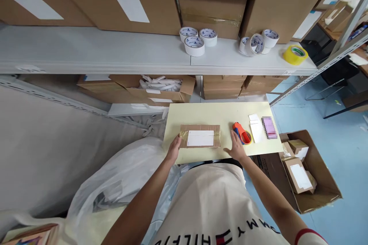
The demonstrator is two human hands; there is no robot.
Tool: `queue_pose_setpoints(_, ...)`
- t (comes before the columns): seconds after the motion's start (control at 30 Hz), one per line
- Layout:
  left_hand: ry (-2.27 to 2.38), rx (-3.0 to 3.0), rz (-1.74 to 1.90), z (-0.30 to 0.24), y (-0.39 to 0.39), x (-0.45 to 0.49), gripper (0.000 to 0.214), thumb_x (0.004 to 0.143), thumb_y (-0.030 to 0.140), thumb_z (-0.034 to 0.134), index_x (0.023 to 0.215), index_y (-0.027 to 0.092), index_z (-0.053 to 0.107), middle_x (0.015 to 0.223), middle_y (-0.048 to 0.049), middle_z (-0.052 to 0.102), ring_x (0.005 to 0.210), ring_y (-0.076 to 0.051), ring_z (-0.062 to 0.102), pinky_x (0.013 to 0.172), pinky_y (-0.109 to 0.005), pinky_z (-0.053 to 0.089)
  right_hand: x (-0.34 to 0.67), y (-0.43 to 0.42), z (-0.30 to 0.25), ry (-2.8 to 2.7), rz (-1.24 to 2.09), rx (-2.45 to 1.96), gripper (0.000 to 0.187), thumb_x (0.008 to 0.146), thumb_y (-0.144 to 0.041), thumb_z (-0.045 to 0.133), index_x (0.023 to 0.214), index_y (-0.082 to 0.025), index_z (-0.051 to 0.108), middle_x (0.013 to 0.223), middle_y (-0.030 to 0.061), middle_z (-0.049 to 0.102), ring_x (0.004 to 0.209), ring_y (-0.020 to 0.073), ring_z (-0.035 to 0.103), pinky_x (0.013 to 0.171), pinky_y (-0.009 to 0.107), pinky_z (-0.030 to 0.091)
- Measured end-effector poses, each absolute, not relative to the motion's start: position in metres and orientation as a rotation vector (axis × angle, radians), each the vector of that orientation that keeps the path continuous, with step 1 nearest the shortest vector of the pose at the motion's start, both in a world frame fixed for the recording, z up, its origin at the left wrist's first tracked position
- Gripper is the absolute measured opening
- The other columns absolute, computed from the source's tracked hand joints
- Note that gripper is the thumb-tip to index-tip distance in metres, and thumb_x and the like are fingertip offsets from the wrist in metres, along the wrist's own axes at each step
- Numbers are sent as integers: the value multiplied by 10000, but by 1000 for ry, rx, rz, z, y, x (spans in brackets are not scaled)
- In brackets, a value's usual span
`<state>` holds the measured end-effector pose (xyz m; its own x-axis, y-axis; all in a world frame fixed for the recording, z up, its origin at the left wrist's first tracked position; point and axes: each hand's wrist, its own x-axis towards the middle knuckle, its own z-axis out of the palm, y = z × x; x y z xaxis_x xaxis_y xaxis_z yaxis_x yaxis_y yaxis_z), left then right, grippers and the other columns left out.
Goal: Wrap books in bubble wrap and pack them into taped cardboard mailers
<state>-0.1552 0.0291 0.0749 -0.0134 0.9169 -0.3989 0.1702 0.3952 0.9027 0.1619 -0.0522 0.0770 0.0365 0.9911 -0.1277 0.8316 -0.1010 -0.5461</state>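
A small flat cardboard parcel point(200, 136) with a white label lies on the pale yellow table point(212, 113). My left hand point(174, 148) grips the parcel's left end, thumb on top. My right hand point(236, 147) rests flat on the table, fingers stretched out, right beside the orange tape dispenser point(242, 134) and touching or almost touching it. White label sheets point(255, 129) and a pink item point(269, 127) lie to the right of the dispenser.
An open carton point(316, 183) holding small taped parcels stands on the blue floor at right. A big clear plastic bag point(120, 183) bulges at left. White tape rolls point(194, 45) and a yellow roll point(294, 54) sit on the shelf ahead, under large cartons.
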Motion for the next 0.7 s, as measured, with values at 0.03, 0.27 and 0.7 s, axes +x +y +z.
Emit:
queue_pose_setpoints(0.03,1456,977,813,74,28,-153,900,742,823,436,1362,176,523,1355,-134,604,1284,-309,536,999,-406,498,152,-49,77,-1868,812,-1873,1058,723,-324,747,1545,-207,90,1574,193,263,1464,336,246,1150,514,311)
queue_pose_setpoints(0.27,1356,941,824,83,32,-146,903,631,809,574,1297,199,583,1304,-113,645,1198,-342,596,900,-410,550,123,-9,102,-1318,1161,-1695,715,854,-396,609,1488,-234,321,1421,160,523,1209,297,592,861,412,573)
queue_pose_setpoints(0.7,1837,1385,335,95,88,-121,388,887,530,463,954,203,661,1024,-107,737,1046,-295,662,823,-322,498,130,65,126,-1206,1299,-2021,499,927,-540,438,1155,-158,663,1129,148,705,1040,265,659,891,400,522)
